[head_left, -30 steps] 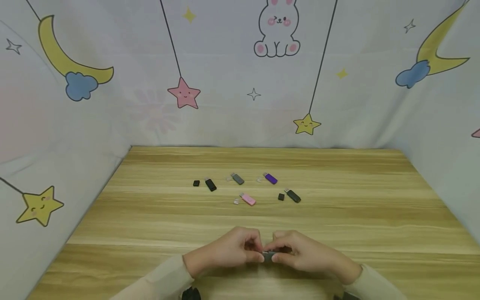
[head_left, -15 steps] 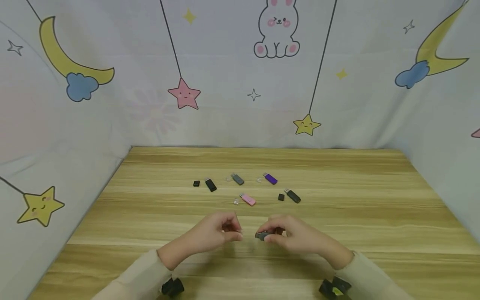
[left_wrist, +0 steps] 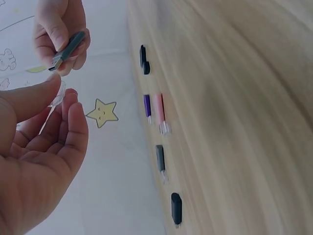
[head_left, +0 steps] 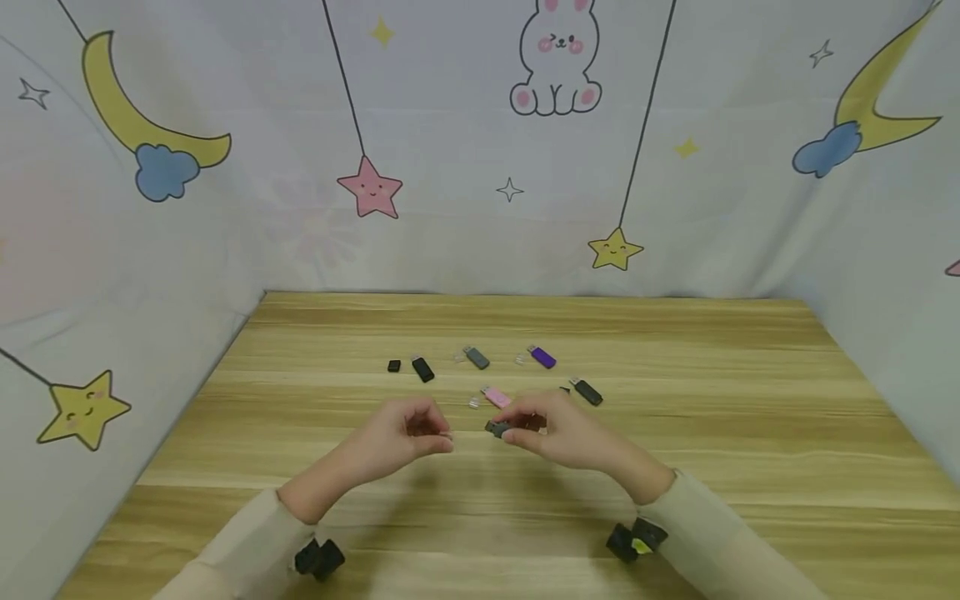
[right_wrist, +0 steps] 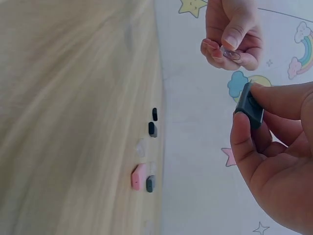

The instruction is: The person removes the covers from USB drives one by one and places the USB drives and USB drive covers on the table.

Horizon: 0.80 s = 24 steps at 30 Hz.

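Observation:
My right hand [head_left: 558, 429] pinches a dark grey USB stick [left_wrist: 68, 49] between thumb and fingers, its bare metal plug pointing toward the left hand. My left hand [head_left: 401, 442] pinches a small clear plastic cap [left_wrist: 58, 94], which shows in both wrist views. Cap and stick are apart, both held above the table. Just beyond the right hand lies a pink USB stick [head_left: 495, 396], partly covered by its fingers in the head view, with a clear cap [head_left: 473, 403] at its left.
Farther back on the wooden table [head_left: 712, 458] lie uncapped sticks: black [head_left: 423, 369], grey [head_left: 476, 357], purple [head_left: 542, 357] and dark [head_left: 587, 392]. Small caps lie beside them, including a black cap [head_left: 393, 366]. A printed curtain [head_left: 450, 242] hangs behind the table.
The hands, which were together at the stick, have drawn apart, the clear cap now off in the left hand. Both have moved forward and left over the table.

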Motion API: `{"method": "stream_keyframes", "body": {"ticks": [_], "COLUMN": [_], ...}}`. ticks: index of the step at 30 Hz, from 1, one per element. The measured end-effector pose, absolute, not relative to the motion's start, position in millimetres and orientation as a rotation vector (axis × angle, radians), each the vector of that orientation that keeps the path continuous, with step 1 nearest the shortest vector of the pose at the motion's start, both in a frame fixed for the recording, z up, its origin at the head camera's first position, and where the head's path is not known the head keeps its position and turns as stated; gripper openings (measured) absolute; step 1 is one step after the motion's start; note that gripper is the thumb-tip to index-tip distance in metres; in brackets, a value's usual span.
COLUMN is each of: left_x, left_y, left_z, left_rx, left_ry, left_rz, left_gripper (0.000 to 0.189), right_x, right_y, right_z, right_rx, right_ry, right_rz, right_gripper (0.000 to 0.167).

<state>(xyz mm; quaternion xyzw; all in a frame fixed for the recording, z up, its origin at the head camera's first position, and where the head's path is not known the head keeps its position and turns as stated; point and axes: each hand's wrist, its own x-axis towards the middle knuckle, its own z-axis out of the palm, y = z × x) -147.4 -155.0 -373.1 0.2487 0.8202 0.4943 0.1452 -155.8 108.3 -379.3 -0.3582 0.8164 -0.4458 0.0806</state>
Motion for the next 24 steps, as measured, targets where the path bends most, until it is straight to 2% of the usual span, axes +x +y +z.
{"method": "stream_keyframes", "body": {"ticks": [10,24], "left_x": [-164.3,-183.3], "left_y": [-170.5,-190.3], "left_z": [-367.6,-381.1], "left_rx": [0.697,0.492], "left_ry": [2.426,2.55], "left_rz": [1.477,1.414], "left_gripper": [0.009,0.012], "right_x": [-181.6,-208.5], "right_y": [75.4,42.4], "right_z": [-365.4,-383.5], "right_rx": [-0.957,-0.785], "right_ry": [2.492,2.478], "right_rz": [-1.303,-1.374], "right_gripper": [0.024,0.031]}}
